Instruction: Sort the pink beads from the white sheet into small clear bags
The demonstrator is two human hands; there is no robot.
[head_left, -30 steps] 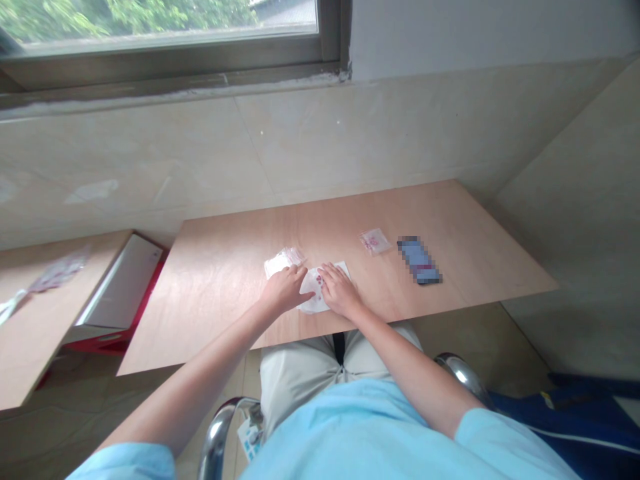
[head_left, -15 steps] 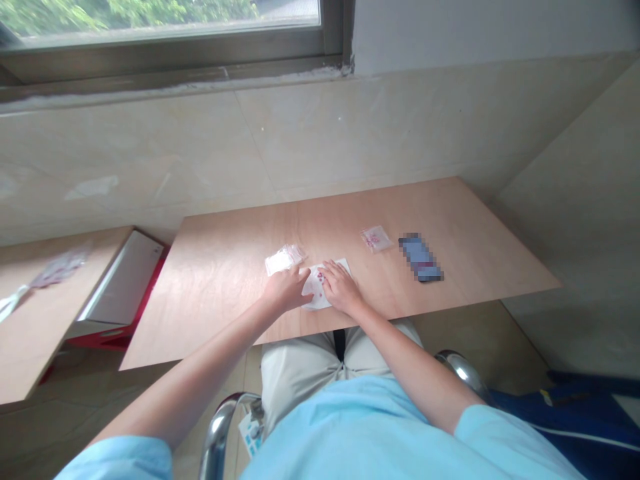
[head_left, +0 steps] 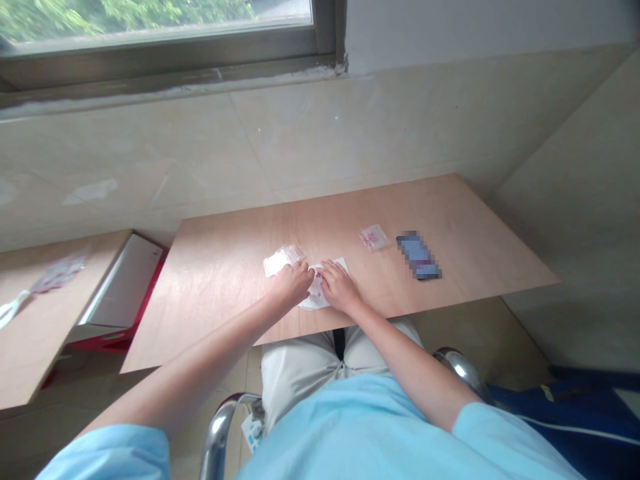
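White plastic packet (head_left: pixel 316 295) is lying beneath both hands on the wooden table (head_left: pixel 225 300), the left hand (head_left: pixel 293 283) is drawing closer to the right hand (head_left: pixel 340 288), both pressing narrowly on it, firmness of grip untellable, a clear packet (head_left: pixel 280 260) touching the left fingers

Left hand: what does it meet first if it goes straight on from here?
The left hand points up and right, so probably the white printed packet between the hands, then the right hand's fingers; depth is unclear.

Left hand (head_left: pixel 291 283) nearer right hand (head_left: pixel 340 288)
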